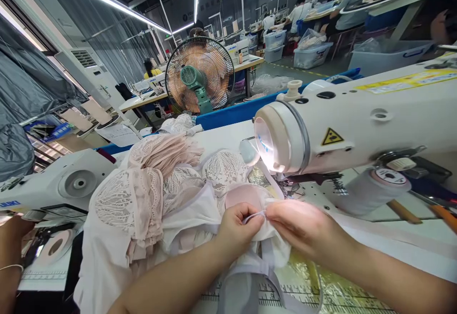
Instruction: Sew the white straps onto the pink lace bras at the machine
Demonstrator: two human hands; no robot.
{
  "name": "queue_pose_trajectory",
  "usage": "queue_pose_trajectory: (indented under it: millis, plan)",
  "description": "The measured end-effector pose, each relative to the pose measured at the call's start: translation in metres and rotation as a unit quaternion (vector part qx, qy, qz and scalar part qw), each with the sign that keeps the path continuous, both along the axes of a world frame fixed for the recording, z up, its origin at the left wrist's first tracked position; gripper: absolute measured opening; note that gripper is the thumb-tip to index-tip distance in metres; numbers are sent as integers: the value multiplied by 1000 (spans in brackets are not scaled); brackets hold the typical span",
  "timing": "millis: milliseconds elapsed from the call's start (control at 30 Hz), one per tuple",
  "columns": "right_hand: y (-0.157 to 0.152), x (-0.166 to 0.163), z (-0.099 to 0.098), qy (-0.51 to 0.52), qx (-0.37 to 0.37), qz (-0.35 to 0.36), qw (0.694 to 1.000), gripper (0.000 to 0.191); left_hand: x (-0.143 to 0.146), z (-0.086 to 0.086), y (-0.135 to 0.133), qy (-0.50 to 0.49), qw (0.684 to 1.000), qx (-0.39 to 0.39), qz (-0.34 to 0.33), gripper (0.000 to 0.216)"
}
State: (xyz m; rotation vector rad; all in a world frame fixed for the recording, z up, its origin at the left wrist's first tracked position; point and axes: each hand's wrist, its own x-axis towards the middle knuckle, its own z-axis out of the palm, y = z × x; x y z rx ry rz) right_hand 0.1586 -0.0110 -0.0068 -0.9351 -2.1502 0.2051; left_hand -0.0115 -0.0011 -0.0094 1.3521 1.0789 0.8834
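My left hand [237,230] and my right hand [300,226] meet just in front of the sewing machine head [342,128]. Both pinch a thin white elastic strap [255,217] stretched between their fingertips. The strap belongs to a pale pink and white lace garment [246,195] lying under the hands. A heap of similar lace pieces [150,195] is piled to the left of my left hand. The machine's lamp lights the fabric near the needle area [285,185].
A large thread spool [371,187] lies under the machine arm at right. A second sewing machine [67,180] stands at left, with another person's arm [10,257] beside it. A standing fan [200,75] is behind the table. Workers and plastic bins [312,54] fill the background.
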Motion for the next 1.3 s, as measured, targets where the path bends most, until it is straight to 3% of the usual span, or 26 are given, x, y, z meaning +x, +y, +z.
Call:
queue_pose_trajectory:
  millis: [167,433,700,800,933,1033,1167,1300]
  plan:
    - [1,9,4,-13,7,-6,1000,18,-1,3,-1,-29,999,-31,-3,27]
    - [-4,-9,24,-89,146,-63,983,16,-2,3,-4,-30,999,13,-11,20]
    - [-1,-25,42,-163,136,-10,977,28,-5,4,-8,-68,996,23,-45,25]
    - [-1,-24,49,-186,85,7,979,24,-5,4,-7,-72,997,5,-41,27]
    - [2,-23,45,-257,38,20,965,18,-6,3,-6,-72,997,3,-29,29]
    - [3,-28,43,-296,73,29,952,21,-5,4,-6,-77,996,7,-36,28]
    - [2,-38,57,-189,82,49,977,22,-5,2,-7,-87,996,4,-33,24]
    - [2,-42,73,-2,-76,42,996,17,-5,2,-7,-96,994,-37,-29,25]
